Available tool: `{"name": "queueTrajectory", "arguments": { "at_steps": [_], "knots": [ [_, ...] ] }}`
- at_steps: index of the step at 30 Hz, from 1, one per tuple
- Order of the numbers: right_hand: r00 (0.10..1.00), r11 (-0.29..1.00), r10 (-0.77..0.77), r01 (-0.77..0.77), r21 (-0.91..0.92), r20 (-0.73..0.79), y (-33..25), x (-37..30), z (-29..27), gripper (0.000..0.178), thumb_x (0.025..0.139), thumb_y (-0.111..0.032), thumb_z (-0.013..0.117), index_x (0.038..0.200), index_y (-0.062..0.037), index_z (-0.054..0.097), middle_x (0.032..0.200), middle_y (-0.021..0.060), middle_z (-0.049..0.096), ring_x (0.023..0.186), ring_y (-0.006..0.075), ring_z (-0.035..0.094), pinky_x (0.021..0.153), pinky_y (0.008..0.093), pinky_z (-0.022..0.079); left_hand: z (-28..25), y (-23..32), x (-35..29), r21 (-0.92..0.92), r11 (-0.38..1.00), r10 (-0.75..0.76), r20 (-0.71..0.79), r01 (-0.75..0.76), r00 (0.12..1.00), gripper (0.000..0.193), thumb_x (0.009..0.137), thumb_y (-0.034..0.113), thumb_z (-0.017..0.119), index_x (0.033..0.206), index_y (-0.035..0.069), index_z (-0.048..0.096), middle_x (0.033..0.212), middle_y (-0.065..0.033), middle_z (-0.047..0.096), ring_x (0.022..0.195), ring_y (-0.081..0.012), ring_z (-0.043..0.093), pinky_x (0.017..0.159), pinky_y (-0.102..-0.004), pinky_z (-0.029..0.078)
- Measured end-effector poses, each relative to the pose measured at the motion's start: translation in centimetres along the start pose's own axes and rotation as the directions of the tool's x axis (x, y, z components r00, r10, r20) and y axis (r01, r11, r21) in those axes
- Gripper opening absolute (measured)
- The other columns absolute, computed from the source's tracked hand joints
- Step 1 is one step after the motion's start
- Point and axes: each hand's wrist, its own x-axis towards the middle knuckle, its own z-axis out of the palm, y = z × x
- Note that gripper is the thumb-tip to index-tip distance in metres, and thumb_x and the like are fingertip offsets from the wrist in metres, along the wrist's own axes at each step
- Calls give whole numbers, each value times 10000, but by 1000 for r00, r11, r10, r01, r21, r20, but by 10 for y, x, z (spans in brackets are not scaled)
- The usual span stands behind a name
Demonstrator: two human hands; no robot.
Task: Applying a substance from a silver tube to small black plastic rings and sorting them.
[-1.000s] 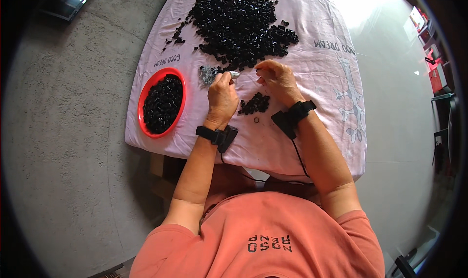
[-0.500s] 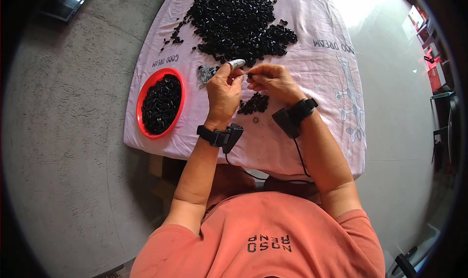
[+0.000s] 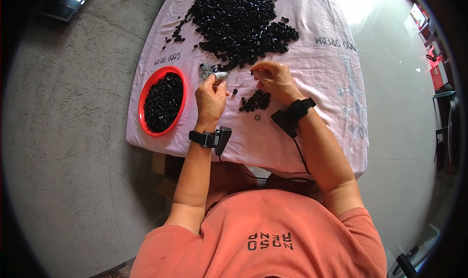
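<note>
The right hand (image 3: 279, 83) pinched a small black piece (image 3: 253, 73) at its ten o'clock; the left hand (image 3: 210, 102), curled, its grasp unclear, was nearer a loose black piece (image 3: 235, 91) at its two o'clock, axis indistinct.

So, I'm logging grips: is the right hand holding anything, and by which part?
A small, black, stubby piece, pinched in the right hand; which part is gripped can't be told.

Head cam (L of pair, fisheye) looks steeply down, close range, from above wearer's orange T-shirt (image 3: 263, 214). Faces fwd over pink printed cloth (image 3: 312, 58); L hand (image 3: 210, 102) & R hand (image 3: 278, 83) just above ctr.
</note>
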Motion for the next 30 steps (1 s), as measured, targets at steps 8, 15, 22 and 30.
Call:
{"name": "queueTrajectory", "arguments": {
  "at_steps": [8, 15, 22, 30],
  "knots": [
    [999, 1000, 2, -1, -28, 37, -4, 0, -2, 178, 923, -74, 623, 1044, 23, 709, 803, 88, 700, 673, 133, 684, 634, 279, 551, 0, 7, -5, 258, 965, 5, 161, -47, 987, 110, 852, 70, 673, 917, -12, 710, 715, -66, 704, 640, -114, 670, 606, -272, 527],
    [999, 999, 34, -35, 36, 43, -3, -1, -3, 178, 926, -74, 618, 1045, 26, 705, 815, 79, 700, 691, 130, 686, 641, 278, 558, 7, 5, -3, 412, 899, 81, 182, -151, 980, 125, 806, 71, 658, 892, -4, 710, 777, -171, 718, 696, -247, 719, 660, -341, 546],
    [996, 999, 19, -21, 26, 85, -5, -1, -3, 163, 921, -71, 625, 1026, 25, 706, 822, 79, 705, 702, 131, 693, 649, 279, 565, 7, 3, -6, 424, 894, 91, 143, -145, 985, 113, 840, 102, 634, 831, -8, 655, 770, -234, 669, 743, -391, 674, 676, -455, 517],
    [990, 1000, 4, 0, -26, 139, -2, 0, -5, 128, 922, -80, 654, 1001, 11, 696, 813, 41, 681, 713, 106, 665, 649, 255, 545, 6, 1, -9, 326, 932, 139, 88, -160, 986, 87, 852, 78, 647, 875, -3, 669, 765, -173, 695, 696, -303, 693, 639, -383, 521]
  ]
}}
